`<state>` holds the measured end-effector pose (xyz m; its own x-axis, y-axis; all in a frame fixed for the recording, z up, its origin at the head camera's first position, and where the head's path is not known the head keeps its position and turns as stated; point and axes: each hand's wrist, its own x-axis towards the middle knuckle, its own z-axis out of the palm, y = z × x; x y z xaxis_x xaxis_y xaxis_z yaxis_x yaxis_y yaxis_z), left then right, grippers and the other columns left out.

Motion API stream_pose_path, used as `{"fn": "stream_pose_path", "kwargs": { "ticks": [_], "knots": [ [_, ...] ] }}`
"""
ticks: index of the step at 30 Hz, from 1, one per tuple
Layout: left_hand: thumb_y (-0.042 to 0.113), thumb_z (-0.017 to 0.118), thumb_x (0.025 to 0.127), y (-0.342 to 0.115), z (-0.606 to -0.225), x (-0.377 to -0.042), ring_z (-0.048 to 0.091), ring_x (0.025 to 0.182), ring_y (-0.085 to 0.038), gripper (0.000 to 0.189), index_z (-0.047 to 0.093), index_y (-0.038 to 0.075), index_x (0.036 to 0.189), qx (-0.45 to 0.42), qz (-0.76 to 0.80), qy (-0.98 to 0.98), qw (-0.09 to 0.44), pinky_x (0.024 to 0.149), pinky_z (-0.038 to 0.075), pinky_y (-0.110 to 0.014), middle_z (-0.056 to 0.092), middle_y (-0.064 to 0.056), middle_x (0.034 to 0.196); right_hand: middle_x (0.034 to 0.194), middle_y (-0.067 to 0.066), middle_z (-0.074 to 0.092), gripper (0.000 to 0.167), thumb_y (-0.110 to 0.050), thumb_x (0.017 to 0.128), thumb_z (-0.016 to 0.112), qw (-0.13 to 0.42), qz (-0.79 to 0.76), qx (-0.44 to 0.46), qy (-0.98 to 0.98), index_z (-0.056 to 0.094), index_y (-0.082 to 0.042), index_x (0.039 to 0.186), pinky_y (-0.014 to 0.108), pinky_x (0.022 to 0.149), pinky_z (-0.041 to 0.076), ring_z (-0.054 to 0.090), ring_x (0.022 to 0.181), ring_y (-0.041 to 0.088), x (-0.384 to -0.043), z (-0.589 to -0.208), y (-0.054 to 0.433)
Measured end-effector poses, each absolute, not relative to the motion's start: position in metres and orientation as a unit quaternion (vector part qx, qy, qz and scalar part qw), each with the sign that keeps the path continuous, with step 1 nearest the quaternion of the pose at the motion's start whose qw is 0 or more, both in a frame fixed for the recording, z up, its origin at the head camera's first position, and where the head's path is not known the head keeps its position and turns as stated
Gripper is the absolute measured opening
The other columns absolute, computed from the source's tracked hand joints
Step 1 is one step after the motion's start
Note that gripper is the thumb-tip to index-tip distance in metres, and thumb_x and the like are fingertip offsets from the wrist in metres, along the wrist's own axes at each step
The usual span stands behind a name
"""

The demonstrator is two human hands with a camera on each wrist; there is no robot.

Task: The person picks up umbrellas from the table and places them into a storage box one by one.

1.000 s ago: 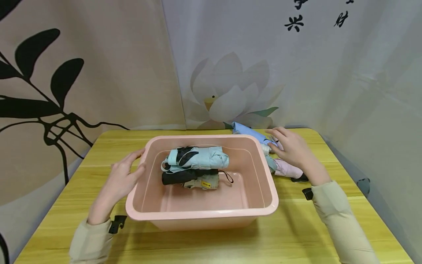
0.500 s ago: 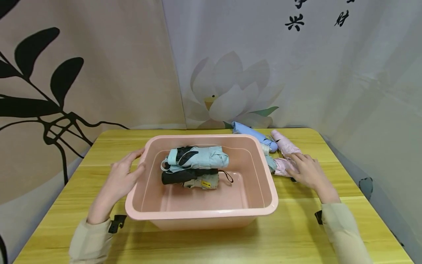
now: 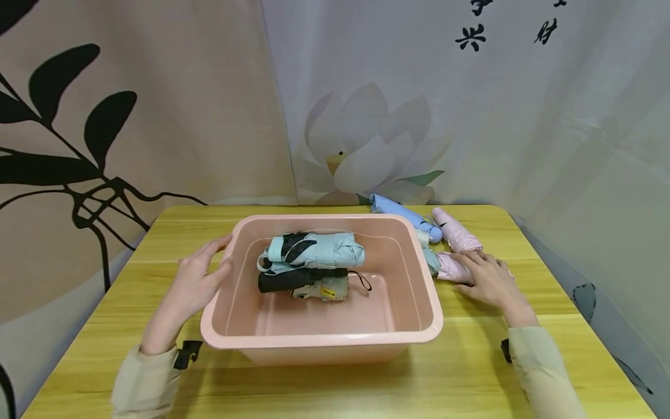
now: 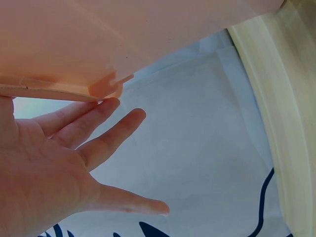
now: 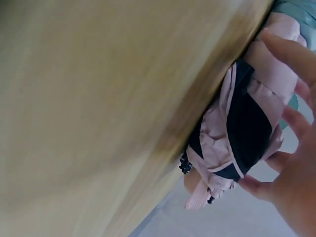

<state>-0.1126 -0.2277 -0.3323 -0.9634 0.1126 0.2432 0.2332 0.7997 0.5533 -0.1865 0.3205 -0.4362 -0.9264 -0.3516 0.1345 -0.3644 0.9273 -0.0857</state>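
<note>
My left hand (image 3: pixel 196 279) rests against the left rim of a pink plastic basin (image 3: pixel 324 341), its fingers spread and straight in the left wrist view. Inside the basin lie folded umbrellas: a light blue one (image 3: pixel 335 250) with black panels, a black one (image 3: pixel 277 281) and a beige one (image 3: pixel 321 289) with a yellow label. Right of the basin, my right hand (image 3: pixel 489 282) holds a folded pink umbrella (image 3: pixel 451 267) lying on the table, thumb on the near side and fingers over the far side. In the right wrist view, this pink umbrella (image 5: pixel 217 131) shows a black panel.
Beyond the held umbrella lie another pink umbrella (image 3: pixel 456 230) and a blue one (image 3: pixel 400 212). A teal umbrella (image 3: pixel 431 261) is partly hidden by the basin's right wall. The wooden table (image 3: pixel 251 390) ends at a printed curtain (image 3: pixel 225 128) behind.
My right hand has moved from above the farther pink umbrella, back toward me and right, onto the nearer pink umbrella, and its fingers have settled around it. The left hand stays on the rim.
</note>
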Motion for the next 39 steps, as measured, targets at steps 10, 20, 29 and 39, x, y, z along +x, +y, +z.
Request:
{"fn": "stream_pose_path", "kwargs": {
  "ticks": [10, 20, 29, 39],
  "knots": [
    [0.024, 0.045, 0.098, -0.2278, -0.3326, -0.1123, 0.043, 0.128, -0.049, 0.050, 0.042, -0.001, 0.141, -0.084, -0.303, -0.945, 0.093, 0.103, 0.029, -0.067, 0.047, -0.029, 0.139, 0.140, 0.016, 0.049, 0.072, -0.028, 0.077, 0.077, 0.055, 0.052, 0.186, -0.980, 0.044, -0.020, 0.140, 0.070, 0.090, 0.035, 0.047, 0.115, 0.052, -0.1904, -0.4389, 0.3205],
    [0.022, 0.045, 0.098, -0.2272, -0.3317, -0.1132, 0.045, 0.126, -0.050, 0.050, 0.041, -0.002, 0.141, -0.085, -0.302, -0.945, 0.092, 0.099, 0.040, -0.063, 0.047, -0.030, 0.138, 0.138, 0.016, 0.051, 0.066, -0.022, 0.079, 0.076, 0.073, 0.048, 0.203, -0.975, 0.047, -0.018, 0.138, 0.070, 0.085, 0.038, 0.049, 0.110, 0.052, -0.1932, -0.4390, 0.3221],
    [0.023, 0.045, 0.098, -0.2276, -0.3317, -0.1141, 0.043, 0.127, -0.050, 0.050, 0.040, -0.001, 0.142, -0.084, -0.304, -0.945, 0.085, 0.100, 0.038, -0.064, 0.045, -0.030, 0.140, 0.134, 0.015, 0.055, 0.062, -0.024, 0.078, 0.076, 0.091, 0.043, 0.212, -0.972, 0.050, -0.019, 0.134, 0.069, 0.080, 0.042, 0.052, 0.105, 0.051, -0.1930, -0.4406, 0.3231],
    [0.025, 0.045, 0.098, -0.2275, -0.3315, -0.1136, 0.041, 0.128, -0.050, 0.051, 0.040, 0.000, 0.143, -0.075, -0.301, -0.947, 0.080, 0.102, 0.034, -0.066, 0.045, -0.029, 0.141, 0.131, 0.016, 0.057, 0.061, -0.022, 0.078, 0.077, 0.095, 0.042, 0.206, -0.973, 0.051, -0.019, 0.134, 0.064, 0.075, 0.044, 0.053, 0.102, 0.046, -0.1910, -0.4388, 0.3249]
  ]
}}
